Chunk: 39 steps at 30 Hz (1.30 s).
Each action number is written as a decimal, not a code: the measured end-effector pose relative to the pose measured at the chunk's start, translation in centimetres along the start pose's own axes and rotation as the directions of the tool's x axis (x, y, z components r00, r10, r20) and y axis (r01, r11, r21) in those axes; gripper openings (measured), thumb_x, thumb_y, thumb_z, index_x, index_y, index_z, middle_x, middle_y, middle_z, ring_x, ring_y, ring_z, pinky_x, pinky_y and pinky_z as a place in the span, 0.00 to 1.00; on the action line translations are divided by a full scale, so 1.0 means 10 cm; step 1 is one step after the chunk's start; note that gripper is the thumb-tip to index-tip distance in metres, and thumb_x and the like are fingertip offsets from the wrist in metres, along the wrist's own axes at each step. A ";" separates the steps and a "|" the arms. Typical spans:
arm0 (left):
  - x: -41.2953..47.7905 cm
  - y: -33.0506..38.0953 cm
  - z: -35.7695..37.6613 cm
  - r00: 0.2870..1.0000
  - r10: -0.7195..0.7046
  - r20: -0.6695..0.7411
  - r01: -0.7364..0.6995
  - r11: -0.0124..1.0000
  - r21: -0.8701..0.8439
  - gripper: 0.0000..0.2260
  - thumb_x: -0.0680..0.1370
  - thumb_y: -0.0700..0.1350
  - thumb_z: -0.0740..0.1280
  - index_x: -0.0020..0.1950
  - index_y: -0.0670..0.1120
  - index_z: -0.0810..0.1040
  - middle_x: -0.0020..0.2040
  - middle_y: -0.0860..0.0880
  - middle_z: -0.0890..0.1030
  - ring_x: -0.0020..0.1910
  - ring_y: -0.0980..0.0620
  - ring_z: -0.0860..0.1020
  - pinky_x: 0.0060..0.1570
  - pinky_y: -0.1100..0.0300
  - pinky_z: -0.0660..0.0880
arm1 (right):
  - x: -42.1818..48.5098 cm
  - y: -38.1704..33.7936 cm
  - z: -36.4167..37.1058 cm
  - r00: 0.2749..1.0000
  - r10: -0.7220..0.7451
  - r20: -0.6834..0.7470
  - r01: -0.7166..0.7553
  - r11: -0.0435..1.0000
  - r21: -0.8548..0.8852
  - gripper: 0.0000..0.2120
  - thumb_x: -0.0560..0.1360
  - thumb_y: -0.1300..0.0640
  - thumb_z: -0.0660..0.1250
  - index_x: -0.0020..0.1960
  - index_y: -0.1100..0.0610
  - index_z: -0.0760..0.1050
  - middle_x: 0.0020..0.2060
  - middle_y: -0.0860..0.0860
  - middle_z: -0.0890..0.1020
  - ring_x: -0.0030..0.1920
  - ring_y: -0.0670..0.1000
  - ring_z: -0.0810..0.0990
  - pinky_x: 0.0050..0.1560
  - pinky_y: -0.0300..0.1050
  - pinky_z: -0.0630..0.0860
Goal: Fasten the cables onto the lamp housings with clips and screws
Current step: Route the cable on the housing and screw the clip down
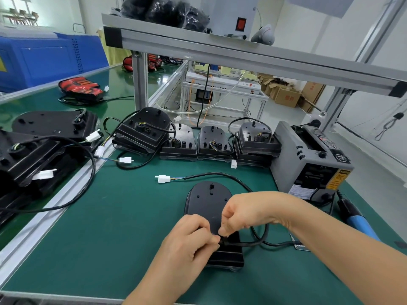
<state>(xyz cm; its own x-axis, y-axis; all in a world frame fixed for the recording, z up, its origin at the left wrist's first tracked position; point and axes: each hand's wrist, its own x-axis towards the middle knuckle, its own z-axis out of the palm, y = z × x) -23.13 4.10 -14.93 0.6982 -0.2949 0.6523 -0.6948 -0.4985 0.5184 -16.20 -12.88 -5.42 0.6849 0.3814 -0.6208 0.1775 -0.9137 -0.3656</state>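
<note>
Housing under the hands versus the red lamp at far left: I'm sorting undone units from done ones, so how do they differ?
The housing lies black back up; the red lamp shows its red lens. The left hand and right hand pinch the housing's cable; nobody touches the red lamp. The housing sits on the near mat, the red lamp on the far belt. Each trails a black cable ending in a white plug.
</note>
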 end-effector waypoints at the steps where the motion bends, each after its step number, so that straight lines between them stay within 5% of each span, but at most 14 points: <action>1: 0.01 0.01 -0.01 1.000 -0.006 0.005 0.007 1.000 -0.007 0.05 0.72 0.44 0.71 0.39 0.48 0.76 0.43 0.59 0.71 0.43 0.58 0.72 0.41 0.68 0.69 | 0.00 -0.01 0.00 1.000 0.004 0.004 -0.004 1.000 0.015 0.10 0.74 0.46 0.68 0.35 0.48 0.75 0.33 0.44 0.74 0.38 0.48 0.71 0.43 0.41 0.71; 5: 0.05 0.01 -0.05 0.999 -0.001 0.040 0.001 1.000 0.004 0.04 0.72 0.47 0.71 0.39 0.49 0.79 0.41 0.59 0.73 0.42 0.61 0.72 0.40 0.70 0.69 | 0.00 -0.03 0.01 1.000 0.012 0.020 -0.013 0.997 0.071 0.08 0.74 0.49 0.68 0.39 0.51 0.75 0.38 0.47 0.75 0.38 0.45 0.72 0.40 0.36 0.72; 11: 0.06 0.04 -0.03 0.991 0.106 0.082 -0.113 0.990 0.087 0.05 0.76 0.46 0.66 0.44 0.48 0.81 0.39 0.54 0.73 0.40 0.53 0.75 0.37 0.58 0.77 | 0.00 0.01 0.06 1.000 -0.010 -0.020 0.013 0.989 0.150 0.03 0.74 0.57 0.68 0.42 0.54 0.75 0.36 0.48 0.76 0.36 0.45 0.71 0.34 0.36 0.68; 17: 0.02 0.02 0.00 0.986 0.138 0.095 -0.151 0.979 0.140 0.03 0.76 0.45 0.66 0.47 0.50 0.78 0.39 0.54 0.68 0.39 0.54 0.71 0.35 0.54 0.79 | 0.00 0.09 0.10 0.996 -0.013 -0.092 0.030 0.981 0.192 0.08 0.72 0.49 0.71 0.36 0.48 0.76 0.29 0.42 0.78 0.31 0.41 0.71 0.35 0.36 0.70; 27: -0.02 0.00 0.06 0.991 0.130 0.042 -0.134 0.983 0.128 0.02 0.75 0.41 0.68 0.45 0.47 0.78 0.38 0.50 0.69 0.38 0.51 0.71 0.36 0.50 0.79 | -0.04 0.14 0.14 0.990 -0.068 -0.127 0.096 0.968 0.231 0.04 0.72 0.51 0.70 0.40 0.48 0.76 0.31 0.41 0.78 0.32 0.40 0.71 0.36 0.36 0.68; 34: -0.03 -0.01 0.06 0.987 0.156 0.031 -0.159 0.974 0.161 0.08 0.71 0.36 0.74 0.44 0.46 0.79 0.36 0.49 0.71 0.37 0.51 0.72 0.49 0.56 0.78 | -0.06 0.18 0.17 0.987 -0.058 -0.147 0.101 0.948 0.303 0.05 0.73 0.50 0.68 0.38 0.44 0.78 0.31 0.41 0.79 0.34 0.40 0.73 0.38 0.35 0.69; 39: -0.04 -0.02 0.06 0.989 0.144 0.028 -0.147 0.975 0.166 0.08 0.71 0.36 0.74 0.44 0.46 0.79 0.37 0.49 0.71 0.37 0.50 0.72 0.46 0.55 0.79 | -0.08 0.17 0.20 0.979 -0.070 -0.190 0.123 0.951 0.283 0.04 0.72 0.49 0.70 0.40 0.47 0.79 0.29 0.41 0.79 0.34 0.40 0.74 0.40 0.33 0.70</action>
<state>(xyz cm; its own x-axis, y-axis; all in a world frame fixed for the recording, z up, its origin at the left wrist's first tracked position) -23.16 3.77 -15.61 0.5950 -0.3862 0.7048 -0.7516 -0.5780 0.3178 -17.87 -14.45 -6.93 0.7927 0.4107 -0.4506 0.0532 -0.7829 -0.6199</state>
